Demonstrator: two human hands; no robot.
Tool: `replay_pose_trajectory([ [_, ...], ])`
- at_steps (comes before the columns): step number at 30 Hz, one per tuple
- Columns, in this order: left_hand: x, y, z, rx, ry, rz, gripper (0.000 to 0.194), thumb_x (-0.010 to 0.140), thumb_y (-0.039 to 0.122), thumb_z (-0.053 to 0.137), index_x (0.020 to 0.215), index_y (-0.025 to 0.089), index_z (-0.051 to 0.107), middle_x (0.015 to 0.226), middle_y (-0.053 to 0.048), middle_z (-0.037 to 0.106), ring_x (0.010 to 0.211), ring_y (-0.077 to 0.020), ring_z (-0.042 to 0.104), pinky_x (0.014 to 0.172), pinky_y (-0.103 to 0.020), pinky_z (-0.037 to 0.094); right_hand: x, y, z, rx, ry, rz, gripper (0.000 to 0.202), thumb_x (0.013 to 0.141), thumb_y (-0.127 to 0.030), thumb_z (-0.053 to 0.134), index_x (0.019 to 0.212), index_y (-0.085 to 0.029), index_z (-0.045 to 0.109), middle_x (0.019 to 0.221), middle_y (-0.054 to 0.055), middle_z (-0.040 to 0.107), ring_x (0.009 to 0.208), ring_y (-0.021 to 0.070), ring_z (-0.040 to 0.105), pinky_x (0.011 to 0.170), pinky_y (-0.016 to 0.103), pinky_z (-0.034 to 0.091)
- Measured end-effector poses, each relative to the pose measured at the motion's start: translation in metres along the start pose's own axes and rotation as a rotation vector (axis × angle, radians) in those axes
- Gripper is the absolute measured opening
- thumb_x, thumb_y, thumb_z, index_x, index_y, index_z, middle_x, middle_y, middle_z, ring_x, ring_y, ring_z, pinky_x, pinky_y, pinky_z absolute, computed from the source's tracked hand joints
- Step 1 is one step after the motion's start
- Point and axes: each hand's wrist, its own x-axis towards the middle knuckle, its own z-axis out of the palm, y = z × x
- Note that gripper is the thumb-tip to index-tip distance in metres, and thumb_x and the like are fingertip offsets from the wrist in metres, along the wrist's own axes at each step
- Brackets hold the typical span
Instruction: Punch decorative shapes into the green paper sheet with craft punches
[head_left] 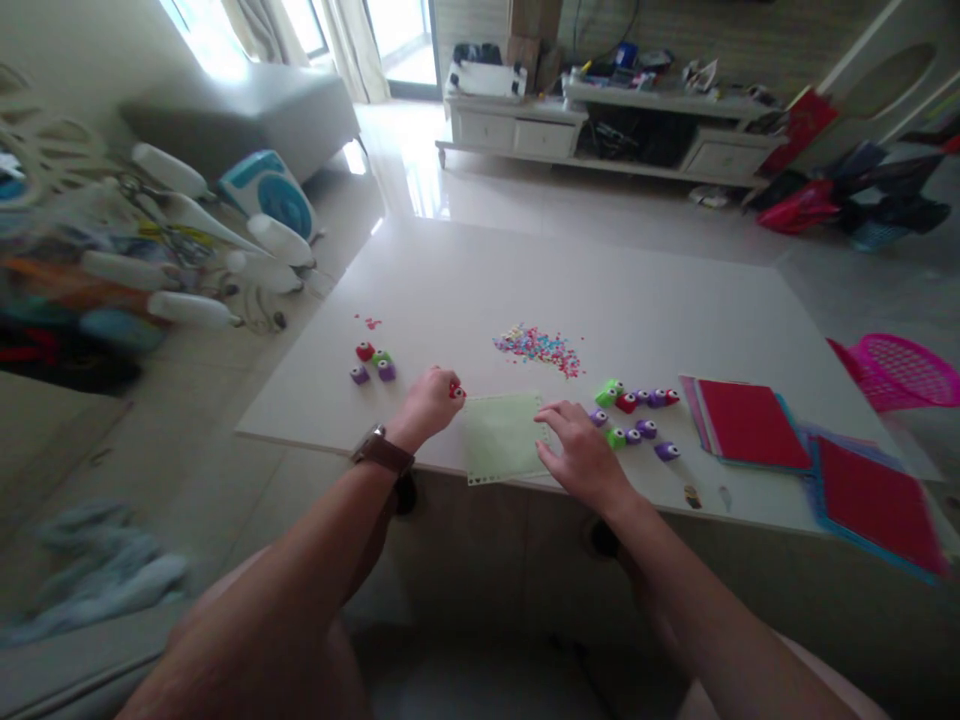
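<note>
A pale green sheet of paper (502,437) lies at the table's near edge, with small punched holes along its side edges and at its lower left corner. My left hand (427,405), wearing a watch, is closed around a small red craft punch (456,391) at the sheet's upper left corner. On the sheet's right edge rests my right hand (581,450), its thumb and fingers apart. Just right of it stand several green, purple and red craft punches (646,429). Another group of punches (385,370) sits left of my left hand.
Punched confetti (538,346) lies scattered beyond the sheet. Two stacks of coloured paper, one topped red (754,424) and another (874,500) at the table edge, are on the right. A pink basket (907,372) stands beyond the white table (660,300).
</note>
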Motion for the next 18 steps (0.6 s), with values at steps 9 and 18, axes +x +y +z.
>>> replay_pose_trajectory([
  [9, -0.008, -0.015, -0.013, 0.138, 0.008, -0.058, 0.041, 0.090, 0.014, 0.052, 0.127, 0.020, 0.070, 0.129, -0.014, 0.072, 0.119, -0.0262, 0.066, 0.096, -0.036, 0.052, -0.007, 0.004, 0.005, 0.010, -0.087, -0.031, 0.020, 0.093, -0.011, 0.061, 0.109, -0.020, 0.068, 0.118, 0.012, 0.067, 0.115, 0.0293, 0.061, 0.104, 0.049, 0.052],
  [18, 0.001, -0.023, 0.001, 0.125, -0.077, 0.023, 0.027, 0.091, 0.034, 0.056, 0.108, 0.020, 0.072, 0.103, -0.009, 0.070, 0.094, -0.0228, 0.066, 0.083, -0.033, 0.050, -0.006, -0.006, 0.000, 0.000, -0.157, 0.018, 0.017, 0.093, -0.012, 0.062, 0.105, -0.020, 0.069, 0.118, 0.011, 0.067, 0.116, 0.0265, 0.059, 0.105, 0.042, 0.051],
])
